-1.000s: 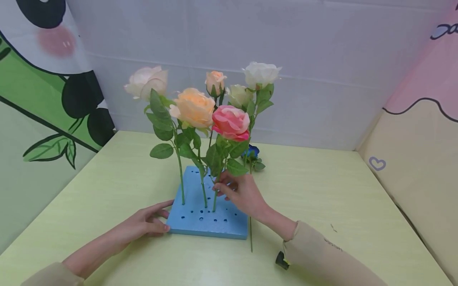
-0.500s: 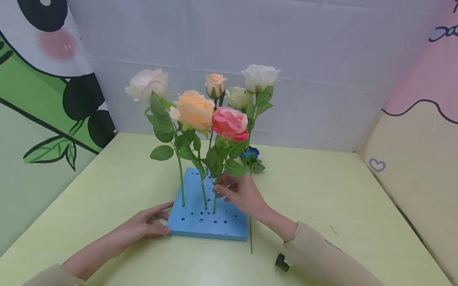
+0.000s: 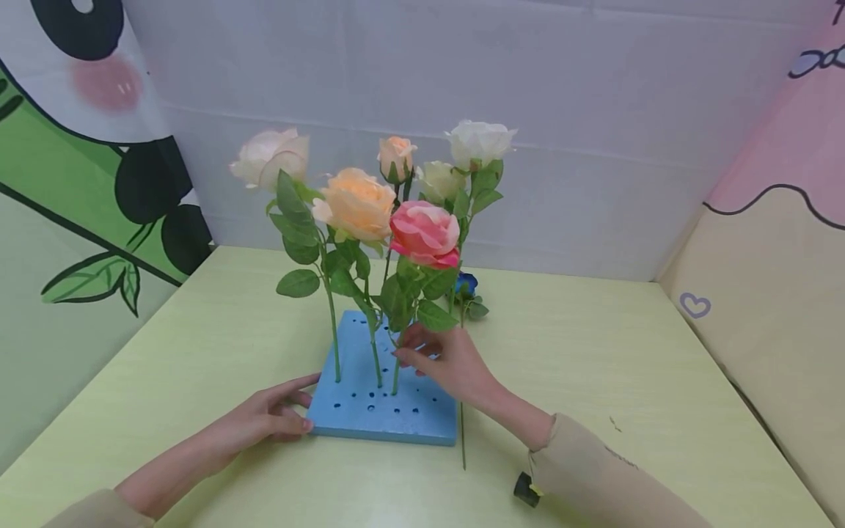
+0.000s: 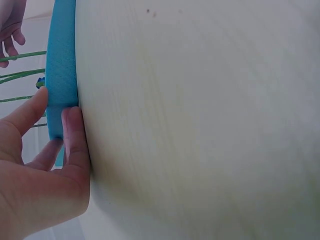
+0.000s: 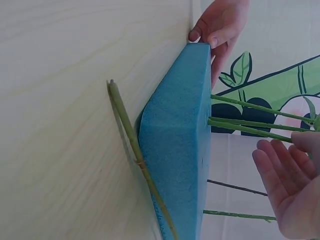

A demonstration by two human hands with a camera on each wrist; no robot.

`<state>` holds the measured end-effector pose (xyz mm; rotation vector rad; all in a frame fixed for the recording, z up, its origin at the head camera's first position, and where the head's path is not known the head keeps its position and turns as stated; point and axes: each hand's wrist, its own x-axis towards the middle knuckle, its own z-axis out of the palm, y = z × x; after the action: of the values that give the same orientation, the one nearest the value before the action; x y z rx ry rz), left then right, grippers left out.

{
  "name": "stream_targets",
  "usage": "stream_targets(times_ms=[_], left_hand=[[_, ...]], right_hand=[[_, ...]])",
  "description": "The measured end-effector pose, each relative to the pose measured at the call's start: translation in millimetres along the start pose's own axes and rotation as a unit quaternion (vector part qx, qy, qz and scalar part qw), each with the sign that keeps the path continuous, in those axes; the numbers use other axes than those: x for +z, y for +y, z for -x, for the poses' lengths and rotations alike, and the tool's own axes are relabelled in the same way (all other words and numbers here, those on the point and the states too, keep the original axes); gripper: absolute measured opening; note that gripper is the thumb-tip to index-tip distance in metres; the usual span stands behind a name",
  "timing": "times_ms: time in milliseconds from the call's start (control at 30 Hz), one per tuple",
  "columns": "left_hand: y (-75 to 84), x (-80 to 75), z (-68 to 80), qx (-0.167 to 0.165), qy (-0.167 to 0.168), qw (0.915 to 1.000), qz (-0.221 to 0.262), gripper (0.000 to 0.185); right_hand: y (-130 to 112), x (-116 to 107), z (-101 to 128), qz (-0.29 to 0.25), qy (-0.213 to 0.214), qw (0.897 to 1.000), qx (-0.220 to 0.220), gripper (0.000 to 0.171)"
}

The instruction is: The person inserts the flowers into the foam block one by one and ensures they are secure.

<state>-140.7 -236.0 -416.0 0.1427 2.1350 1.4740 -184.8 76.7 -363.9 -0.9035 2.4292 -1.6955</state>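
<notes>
My right hand (image 3: 452,364) pinches the stem of a pink rose (image 3: 425,233) between thumb and fingers, partway up. Its stem runs down into the blue foam board (image 3: 376,424). At the board's left side, my left hand (image 3: 264,418) rests its fingertips against the edge, near the front corner. In the left wrist view, those fingers (image 4: 75,145) touch the side of the blue slab. Also standing upright in or behind the board are a peach rose (image 3: 356,204), a pale pink rose (image 3: 272,159), an orange bud (image 3: 397,159), a cream rose (image 3: 439,181) and a white rose (image 3: 480,142).
A blue flower (image 3: 466,284) lies on the table behind the board, at the right. Its long stem (image 5: 131,135) runs along the board's right side. A small black object (image 3: 527,490) is by the right sleeve. A pale fabric wall (image 3: 561,205) closes off the back.
Very little differs. The pink rose's head tilts slightly and has sunk a little, and my right hand has shifted slightly downward. The left hand stays at the board's edge.
</notes>
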Motion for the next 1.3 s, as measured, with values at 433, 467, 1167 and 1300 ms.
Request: stream_targets(times_ms=[433,467,1167,1300], left_hand=[[-2.5,-0.3,-1.5,0.000,-0.002,1.0000,0.004,0.080],[-2.6,-0.3,-1.5,-0.001,-0.002,1.0000,0.004,0.080],[-2.5,-1.4,-1.8,-0.003,-0.004,1.0000,0.006,0.079],[-3.1,-1.6,-2.0,-0.002,-0.004,1.0000,0.005,0.079]], right_hand=[[7,-14,9,0.073,0.028,0.996,0.047,0.022],[8,-15,10,0.077,0.031,0.995,0.049,0.022],[41,-54,18,0.142,0.100,0.981,0.082,0.027],[47,-59,18,0.151,0.108,0.979,0.089,0.029]])
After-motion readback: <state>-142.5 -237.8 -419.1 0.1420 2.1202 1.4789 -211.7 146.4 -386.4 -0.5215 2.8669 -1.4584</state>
